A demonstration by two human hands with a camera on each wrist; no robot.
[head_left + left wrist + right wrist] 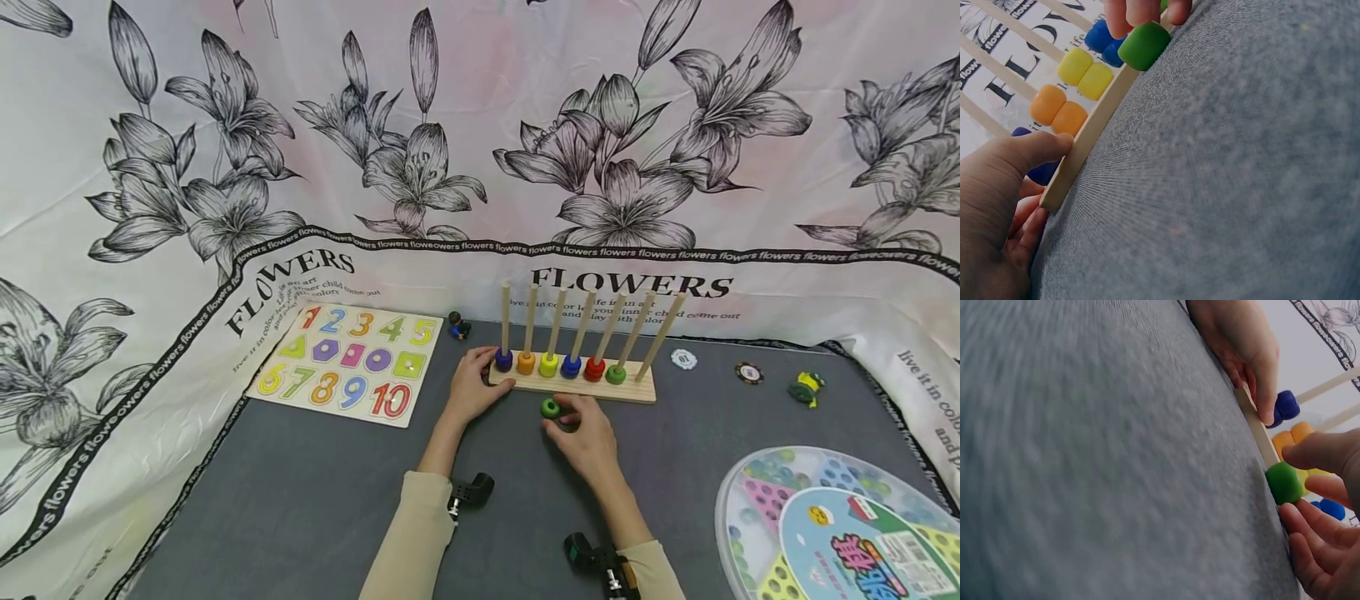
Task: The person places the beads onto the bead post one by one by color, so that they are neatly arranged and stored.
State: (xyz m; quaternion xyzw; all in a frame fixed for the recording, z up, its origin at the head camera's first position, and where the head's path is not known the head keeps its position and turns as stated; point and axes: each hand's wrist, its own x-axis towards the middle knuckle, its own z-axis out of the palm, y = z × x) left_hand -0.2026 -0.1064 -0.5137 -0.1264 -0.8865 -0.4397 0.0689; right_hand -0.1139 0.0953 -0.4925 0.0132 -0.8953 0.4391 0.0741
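Note:
A wooden peg rack (645, 392) stands on the dark table, its upright pegs in a row. Dark blue (503, 360), orange (527, 363), yellow (549, 365), blue (571, 366), red (594, 369) and green beads (616, 374) sit low on the pegs; the rightmost peg (662, 336) is bare. My left hand (472, 387) grips the rack's left end, thumb on the front edge of the base. In front of the rack, my right hand (588, 437) pinches a loose green bead (1284, 483) at table level between thumb and fingers.
Left lies a number and shape puzzle board (341, 364), with a small figure (459, 326) behind it. Right of the rack are a white chip (684, 359), a dark chip (748, 372) and a green-yellow toy (806, 388). A round board-game case (738, 508) occupies the front right.

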